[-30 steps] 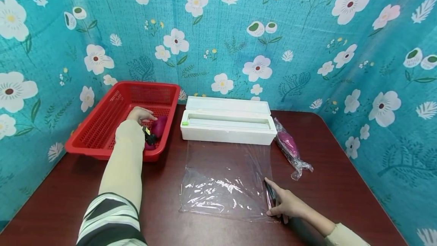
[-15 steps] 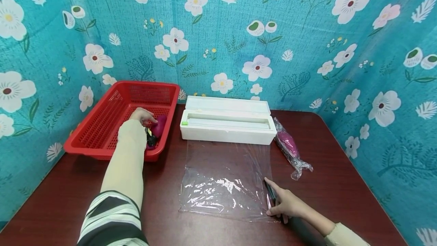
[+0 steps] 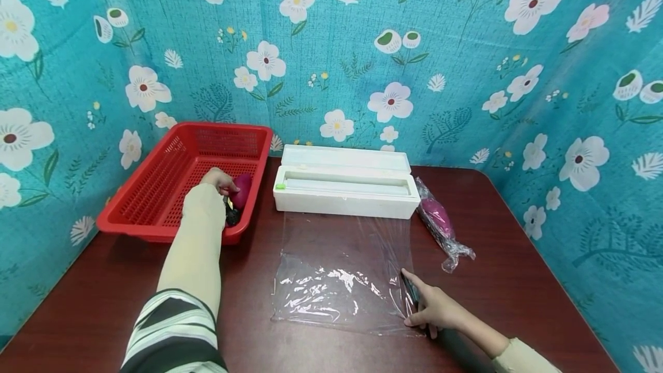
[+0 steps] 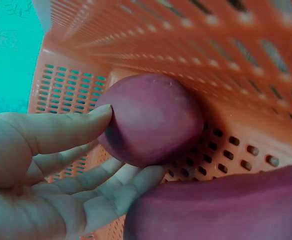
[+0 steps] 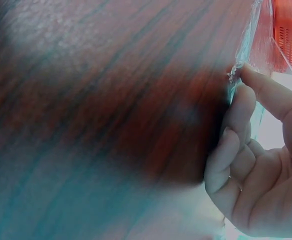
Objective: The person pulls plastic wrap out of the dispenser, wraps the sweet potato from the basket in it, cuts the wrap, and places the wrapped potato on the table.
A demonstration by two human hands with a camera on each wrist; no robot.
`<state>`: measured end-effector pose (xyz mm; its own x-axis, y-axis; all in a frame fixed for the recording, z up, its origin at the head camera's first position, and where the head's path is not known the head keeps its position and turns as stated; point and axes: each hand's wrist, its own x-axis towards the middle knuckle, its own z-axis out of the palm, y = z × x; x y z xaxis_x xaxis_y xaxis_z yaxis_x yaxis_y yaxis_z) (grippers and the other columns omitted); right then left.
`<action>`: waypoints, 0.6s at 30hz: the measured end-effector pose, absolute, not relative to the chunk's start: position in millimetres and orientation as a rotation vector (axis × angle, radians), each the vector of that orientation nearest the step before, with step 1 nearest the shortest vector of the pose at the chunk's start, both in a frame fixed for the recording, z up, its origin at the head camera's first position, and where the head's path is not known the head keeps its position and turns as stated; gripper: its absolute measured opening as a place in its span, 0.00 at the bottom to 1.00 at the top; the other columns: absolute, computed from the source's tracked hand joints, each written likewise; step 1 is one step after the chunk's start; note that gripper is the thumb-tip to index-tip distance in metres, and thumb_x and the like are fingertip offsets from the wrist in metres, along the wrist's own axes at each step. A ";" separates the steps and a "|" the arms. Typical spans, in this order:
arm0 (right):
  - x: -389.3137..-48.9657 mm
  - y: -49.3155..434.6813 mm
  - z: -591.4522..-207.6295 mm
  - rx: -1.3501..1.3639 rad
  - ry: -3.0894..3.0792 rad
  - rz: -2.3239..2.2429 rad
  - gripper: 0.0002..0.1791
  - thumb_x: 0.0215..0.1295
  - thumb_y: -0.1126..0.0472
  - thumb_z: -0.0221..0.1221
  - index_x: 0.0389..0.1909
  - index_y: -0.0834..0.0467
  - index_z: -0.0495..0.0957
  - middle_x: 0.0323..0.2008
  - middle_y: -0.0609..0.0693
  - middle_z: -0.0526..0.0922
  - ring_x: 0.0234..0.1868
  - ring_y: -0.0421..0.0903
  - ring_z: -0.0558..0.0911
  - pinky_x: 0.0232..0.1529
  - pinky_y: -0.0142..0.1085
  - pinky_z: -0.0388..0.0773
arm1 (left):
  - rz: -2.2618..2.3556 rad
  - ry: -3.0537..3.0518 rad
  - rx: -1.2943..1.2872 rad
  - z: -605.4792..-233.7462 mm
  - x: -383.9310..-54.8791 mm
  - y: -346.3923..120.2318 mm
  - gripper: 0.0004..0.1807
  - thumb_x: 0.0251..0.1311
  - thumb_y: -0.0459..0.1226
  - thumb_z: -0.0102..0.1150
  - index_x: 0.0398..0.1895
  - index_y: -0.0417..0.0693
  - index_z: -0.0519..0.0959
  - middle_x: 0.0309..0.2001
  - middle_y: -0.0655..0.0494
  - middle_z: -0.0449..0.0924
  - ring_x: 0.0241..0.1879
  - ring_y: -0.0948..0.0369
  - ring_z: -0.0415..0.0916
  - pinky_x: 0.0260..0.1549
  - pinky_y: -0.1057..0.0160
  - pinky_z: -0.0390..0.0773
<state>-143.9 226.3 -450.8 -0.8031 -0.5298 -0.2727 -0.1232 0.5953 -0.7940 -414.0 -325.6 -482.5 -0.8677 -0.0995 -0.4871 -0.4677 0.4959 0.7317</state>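
In the red basket, my left hand (image 3: 220, 179) has thumb and fingertips on a round, smooth purple vegetable (image 4: 156, 117), the thumb on its side and the fingers under it. A second, longer purple vegetable (image 4: 226, 212) lies below, close to these fingers. A clear sheet of plastic wrap (image 3: 331, 292) spreads over the table from a white wrap box (image 3: 344, 203) with its lid up. My right hand (image 3: 435, 307) holds the sheet's near right edge at the fingertips, the other fingers curled. Something dark under this palm is mostly hidden.
The red basket (image 3: 134, 225) stands at the left of the dark brown table (image 3: 513, 281). A wrapped purple vegetable (image 3: 436, 217) with twisted film ends lies right of the box. A blue floral cloth (image 3: 311, 45) hangs behind and at both sides.
My left hand has moved slightly down and to the right, closing in on the purple vegetable. My right hand and the plastic wrap have stayed in place.
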 end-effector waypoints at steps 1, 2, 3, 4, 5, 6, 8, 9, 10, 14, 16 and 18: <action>-144.0 226.5 -451.3 -0.517 2.333 -1.110 0.53 0.46 0.62 0.67 0.66 0.66 0.42 0.10 0.51 0.73 0.06 0.45 0.73 0.07 0.41 0.70 | 1.301 2.376 -0.488 -453.2 -388.9 -308.1 0.23 0.41 0.32 0.69 0.41 0.32 0.74 0.33 0.45 0.72 0.18 0.62 0.69 0.21 0.65 0.72; -144.2 226.7 -451.9 -0.515 2.332 -1.111 0.53 0.46 0.62 0.67 0.66 0.66 0.42 0.10 0.51 0.73 0.06 0.45 0.73 0.07 0.41 0.70 | 1.298 2.380 -0.493 -432.3 -370.0 -295.6 0.17 0.42 0.31 0.68 0.35 0.32 0.74 0.27 0.48 0.70 0.17 0.62 0.69 0.20 0.67 0.72; -144.4 226.8 -452.5 -0.512 2.330 -1.111 0.53 0.46 0.62 0.67 0.66 0.66 0.42 0.10 0.51 0.73 0.06 0.45 0.73 0.07 0.41 0.69 | 1.287 2.386 -0.496 -417.8 -356.7 -287.0 0.12 0.46 0.31 0.65 0.30 0.33 0.73 0.23 0.50 0.67 0.17 0.63 0.68 0.19 0.67 0.71; -144.4 226.9 -453.0 -0.511 2.328 -1.111 0.53 0.46 0.62 0.67 0.67 0.66 0.42 0.10 0.51 0.73 0.06 0.44 0.73 0.07 0.41 0.69 | 1.272 2.385 -0.492 -407.0 -347.1 -280.6 0.08 0.50 0.30 0.61 0.29 0.33 0.72 0.21 0.51 0.67 0.18 0.63 0.68 0.20 0.68 0.71; -144.4 227.0 -453.4 -0.511 2.329 -1.110 0.53 0.46 0.61 0.67 0.67 0.65 0.42 0.10 0.51 0.73 0.06 0.44 0.73 0.07 0.41 0.69 | 1.288 2.384 -0.490 -400.9 -340.7 -277.3 0.07 0.51 0.29 0.60 0.27 0.34 0.71 0.20 0.51 0.66 0.17 0.63 0.68 0.19 0.68 0.71; -144.4 227.1 -453.7 -0.510 2.330 -1.108 0.53 0.46 0.61 0.67 0.67 0.65 0.42 0.10 0.51 0.73 0.06 0.44 0.72 0.07 0.41 0.69 | 1.296 2.390 -0.488 -396.9 -336.3 -274.8 0.07 0.51 0.29 0.59 0.28 0.34 0.71 0.21 0.51 0.67 0.18 0.63 0.68 0.19 0.69 0.71; -144.3 227.3 -453.9 -0.510 2.335 -1.104 0.53 0.46 0.61 0.67 0.67 0.65 0.42 0.10 0.51 0.73 0.06 0.43 0.72 0.06 0.40 0.69 | 1.308 2.391 -0.478 -394.7 -333.1 -273.9 0.08 0.52 0.30 0.58 0.32 0.32 0.72 0.25 0.49 0.68 0.20 0.62 0.69 0.20 0.68 0.72; -144.3 227.3 -453.9 -0.510 2.337 -1.103 0.53 0.46 0.61 0.67 0.67 0.65 0.42 0.10 0.51 0.73 0.06 0.43 0.72 0.06 0.40 0.68 | 1.301 2.397 -0.477 -395.2 -333.3 -274.3 0.10 0.53 0.31 0.58 0.34 0.31 0.72 0.27 0.47 0.69 0.21 0.61 0.69 0.21 0.67 0.73; -144.3 227.4 -454.0 -0.511 2.340 -1.101 0.53 0.46 0.61 0.67 0.67 0.65 0.42 0.10 0.51 0.73 0.06 0.43 0.72 0.06 0.40 0.68 | 1.297 2.399 -0.478 -395.9 -333.7 -274.5 0.12 0.53 0.31 0.58 0.37 0.30 0.72 0.29 0.46 0.70 0.22 0.60 0.69 0.22 0.66 0.73; -144.5 227.4 -453.8 -0.510 2.340 -1.101 0.53 0.46 0.61 0.67 0.67 0.65 0.42 0.10 0.50 0.73 0.05 0.43 0.72 0.06 0.39 0.68 | 1.241 2.423 -0.488 -398.6 -336.2 -275.0 0.13 0.55 0.33 0.56 0.41 0.31 0.72 0.27 0.47 0.71 0.21 0.60 0.67 0.21 0.65 0.71; -144.8 227.5 -454.0 -0.508 2.340 -1.100 0.53 0.46 0.61 0.67 0.67 0.65 0.42 0.10 0.50 0.73 0.05 0.43 0.72 0.06 0.38 0.69 | 1.248 2.415 -0.510 -398.1 -336.2 -273.6 0.12 0.56 0.33 0.55 0.40 0.32 0.73 0.24 0.49 0.70 0.19 0.61 0.66 0.20 0.66 0.70; -145.1 227.4 -453.9 -0.508 2.339 -1.102 0.53 0.46 0.61 0.67 0.67 0.65 0.42 0.10 0.50 0.73 0.05 0.43 0.72 0.06 0.38 0.69 | 1.266 2.411 -0.533 -396.8 -335.3 -271.9 0.11 0.55 0.33 0.56 0.38 0.33 0.73 0.22 0.51 0.69 0.18 0.62 0.65 0.19 0.66 0.69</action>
<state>-145.1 227.4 -453.9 -0.8049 -0.5237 -0.2792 -0.1182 0.6025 -0.7893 -335.3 -271.9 -396.8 -0.8623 -0.1590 -0.4809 -0.4861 0.5265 0.6976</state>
